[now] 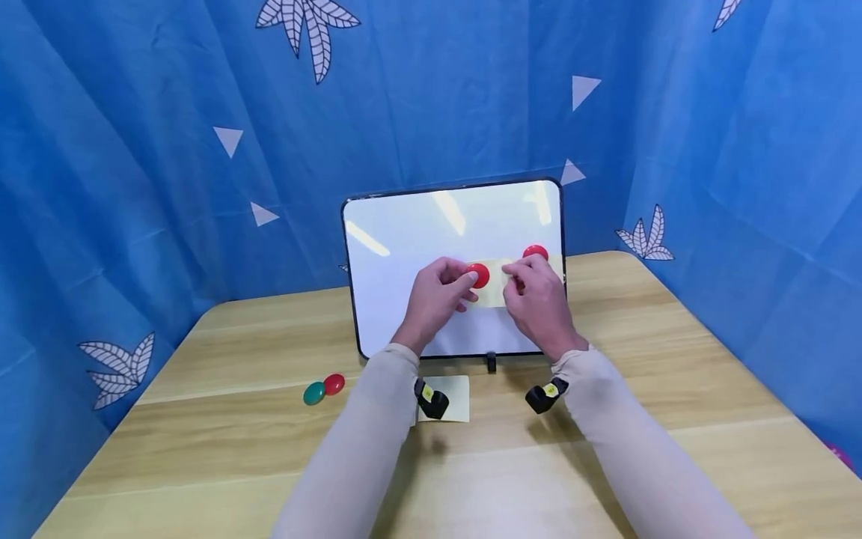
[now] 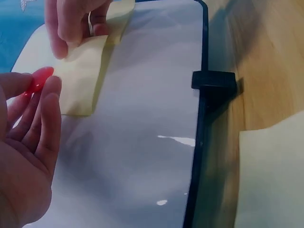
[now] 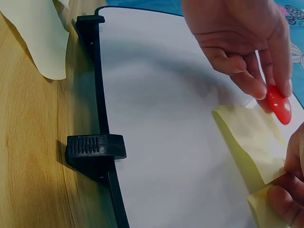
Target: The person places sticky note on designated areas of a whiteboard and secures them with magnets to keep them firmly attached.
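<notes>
A small whiteboard in a black frame stands tilted back on the table. My left hand pinches a round red magnet between thumb and fingers, at the left part of a pale yellow paper note. At that note's right edge, the thumb and fingertips of my right hand pinch the paper against the board's face. A second red magnet shows just above the right hand, by another yellow note that the hand partly covers.
Left of the board, a green magnet and a red magnet lie side by side on the wooden table. More pale paper lies in front, partly behind the left wrist. A black foot grips the board's lower edge. Blue curtain hangs behind.
</notes>
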The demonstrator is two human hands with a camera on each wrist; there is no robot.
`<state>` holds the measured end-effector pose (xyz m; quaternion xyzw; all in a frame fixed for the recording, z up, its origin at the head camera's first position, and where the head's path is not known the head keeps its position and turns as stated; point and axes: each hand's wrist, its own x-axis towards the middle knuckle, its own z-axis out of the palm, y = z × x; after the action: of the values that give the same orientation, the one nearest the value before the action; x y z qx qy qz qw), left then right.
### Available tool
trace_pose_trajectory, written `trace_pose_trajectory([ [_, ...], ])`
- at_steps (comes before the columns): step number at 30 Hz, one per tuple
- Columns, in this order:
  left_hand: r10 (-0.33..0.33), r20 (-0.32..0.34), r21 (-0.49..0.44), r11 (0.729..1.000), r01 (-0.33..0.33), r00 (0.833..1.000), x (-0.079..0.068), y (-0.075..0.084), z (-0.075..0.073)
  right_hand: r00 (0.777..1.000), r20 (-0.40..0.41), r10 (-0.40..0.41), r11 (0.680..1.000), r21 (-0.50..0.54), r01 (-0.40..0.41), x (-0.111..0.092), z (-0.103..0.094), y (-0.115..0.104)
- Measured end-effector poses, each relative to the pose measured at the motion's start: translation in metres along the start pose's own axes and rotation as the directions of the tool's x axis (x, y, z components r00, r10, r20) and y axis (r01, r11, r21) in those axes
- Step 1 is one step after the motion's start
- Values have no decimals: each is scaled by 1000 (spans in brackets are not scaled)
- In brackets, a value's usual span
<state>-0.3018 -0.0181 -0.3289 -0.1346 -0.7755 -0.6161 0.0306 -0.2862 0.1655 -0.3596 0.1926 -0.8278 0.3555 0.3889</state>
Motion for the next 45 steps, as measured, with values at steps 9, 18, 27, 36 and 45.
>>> trace_pose_trajectory([
  [9,-79,-58,-55,996,76,995,7,11,20,1000,7,12,999,-47,-11,-3,-13,7],
  [18,-76,-169,-70,995,65,983,11,12,27,1000,13,24,1000,-9,-23,-4,-8,6],
  [27,40,-325,321,944,71,945,9,15,36,1000,10,19,1000,9,-19,1,-6,2],
  [36,122,-344,357,934,10,931,12,15,38,1000,15,22,1000,5,-22,1,-6,2],
  [45,346,-285,578,806,-127,894,16,15,40,1000,11,27,1000,0,-27,0,-6,4],
])
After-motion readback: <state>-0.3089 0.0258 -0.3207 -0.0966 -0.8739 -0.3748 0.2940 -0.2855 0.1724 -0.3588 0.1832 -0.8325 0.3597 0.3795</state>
